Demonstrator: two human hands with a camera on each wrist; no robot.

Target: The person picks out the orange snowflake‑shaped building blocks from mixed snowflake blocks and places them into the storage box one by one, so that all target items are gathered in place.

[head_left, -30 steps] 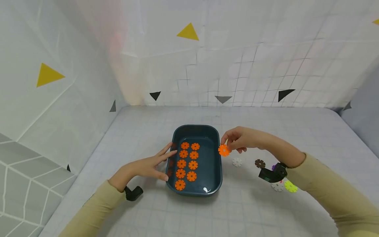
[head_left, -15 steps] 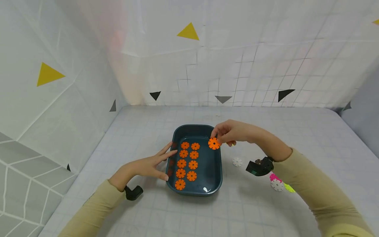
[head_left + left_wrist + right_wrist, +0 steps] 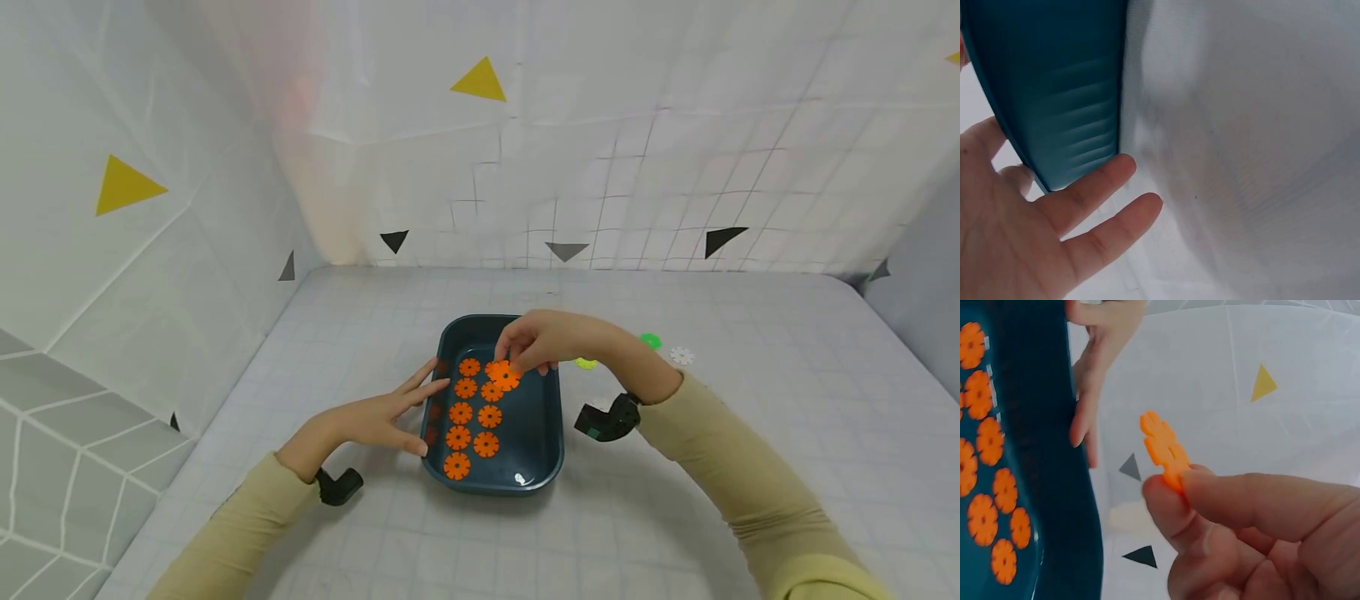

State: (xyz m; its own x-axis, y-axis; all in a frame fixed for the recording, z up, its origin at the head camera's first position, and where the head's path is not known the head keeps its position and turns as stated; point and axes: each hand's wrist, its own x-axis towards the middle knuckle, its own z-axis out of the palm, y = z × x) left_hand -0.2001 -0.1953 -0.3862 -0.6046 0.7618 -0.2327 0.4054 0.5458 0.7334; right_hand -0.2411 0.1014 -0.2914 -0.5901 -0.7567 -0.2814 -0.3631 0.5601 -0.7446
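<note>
A dark teal tray stands on the table with orange notched discs lying in two columns in its left half. My right hand is over the tray's far part, pinching another orange disc between thumb and finger; in the right wrist view that disc is tilted up, seen nearly edge-on. The left hand rests at the tray's left side, fingers spread and touching the rim. In the left wrist view its fingers lie beside the tray's ribbed outer wall.
Right of the tray lie a yellow disc, a green disc and a white disc, near the right forearm. That forearm's sleeve covers part of the table. Pale walls with triangles stand behind.
My right hand has carried the orange disc leftward from outside the tray's right rim to above the far end of the right column. The left hand has stayed put.
</note>
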